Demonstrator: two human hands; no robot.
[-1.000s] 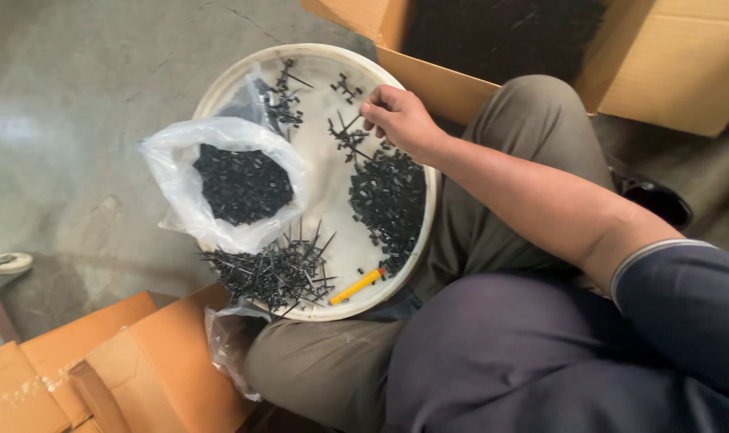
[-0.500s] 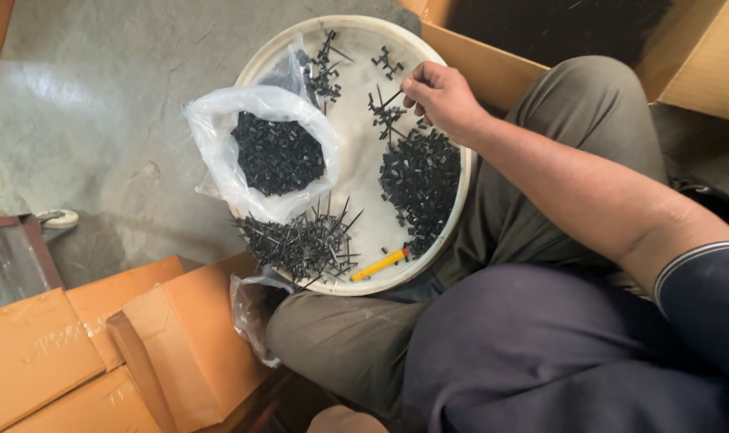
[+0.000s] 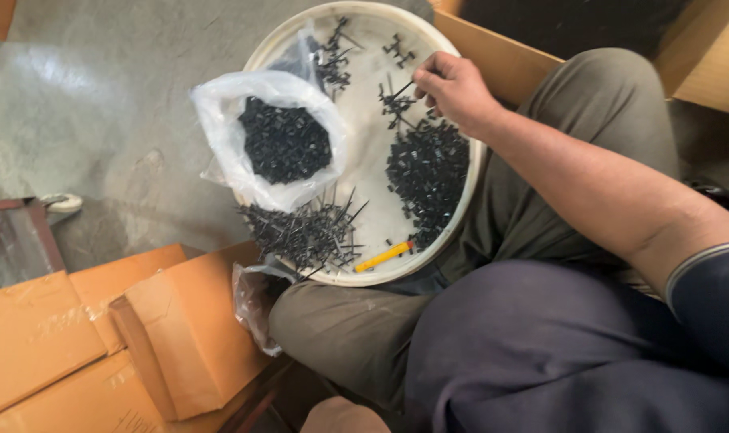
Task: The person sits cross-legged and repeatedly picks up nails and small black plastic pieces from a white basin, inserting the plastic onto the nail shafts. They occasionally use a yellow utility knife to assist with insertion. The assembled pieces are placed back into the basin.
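Floor (image 3: 100,120): grey concrete, taking up the upper left of the view.
Lap: the person sits with knees bent, in olive trousers (image 3: 589,120) and a dark garment (image 3: 557,345) across the near thigh.
Cardboard boxes (image 3: 100,337): orange-brown, stacked at lower left just beside the near knee; more open cartons (image 3: 509,56) stand behind the tray.
Tray (image 3: 364,160): round, white, shallow, resting on the lap and tilted toward the floor.
Plastic bag (image 3: 244,152): clear, open-mouthed, lying on the tray's left side, full of small black parts (image 3: 284,144).
Loose black pile (image 3: 427,172): short black pieces heaped on the tray's right side, just below the hand.
Black pins (image 3: 308,232): long thin ones in a tangled heap at the tray's near edge; smaller clusters (image 3: 332,56) lie at the far edge.
Yellow stick (image 3: 384,256): a short pencil-like item, flat on the tray near its lower rim.
Right hand (image 3: 457,88): reaches over the tray's far right part, fingers curled close together, thumb and forefinger pinched on one thin black pin (image 3: 402,90) that juts leftward above a small cluster.
Left hand: out of sight.
Second plastic bag (image 3: 252,305): clear, crumpled, hanging beside the near knee below the tray.
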